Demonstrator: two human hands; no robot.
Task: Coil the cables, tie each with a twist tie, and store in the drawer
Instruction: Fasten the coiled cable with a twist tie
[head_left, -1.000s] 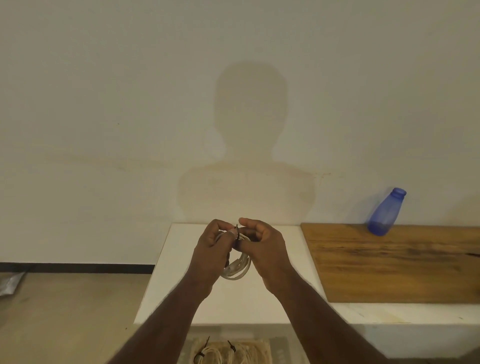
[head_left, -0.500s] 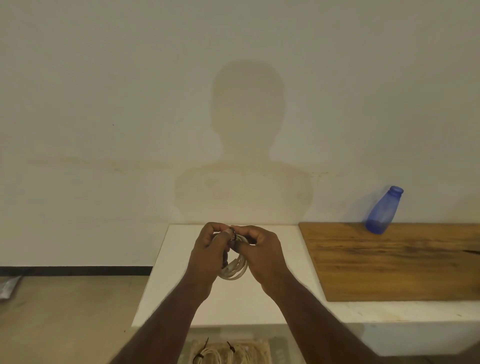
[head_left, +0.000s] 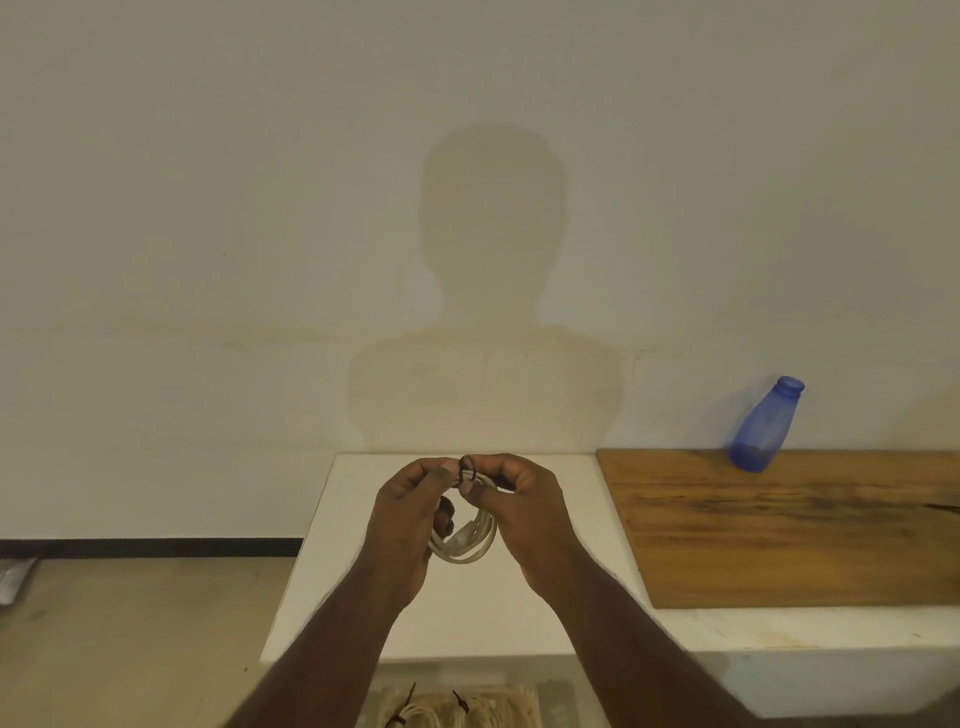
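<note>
Both hands are raised over the white surface (head_left: 457, 613), working the top of a small white cable coil (head_left: 464, 540). Left hand (head_left: 410, 506) grips the coil's left side, thumb and forefinger pinching at the black twist tie (head_left: 466, 466). Right hand (head_left: 522, 499) has its fingers curled around the coil's upper right, pinching the tie from the other side. The tie sits looped over the top of the bundle between the two thumbs; its ends are too small to tell how far they are twisted. The coil hangs in the air below the fingers, not resting on anything.

Step in hand looks like closing the tie on this coil. The drawer (head_left: 462, 706) sits open at the bottom edge of the view, with other tied coils (head_left: 441, 714) already in it, so this is probably a late cable in the batch.

Risks from here:
- too few turns on the tie: bundle springs open once dropped in the drawer
- left grip relaxes mid-twist: loops slide apart, coil fans out
- tie catches only some loops: outer turns escape
- overtwisting: thin wire core snaps

A blue bottle (head_left: 763, 426) stands on a wooden board (head_left: 779, 530) to the right, well apart from the work
</note>
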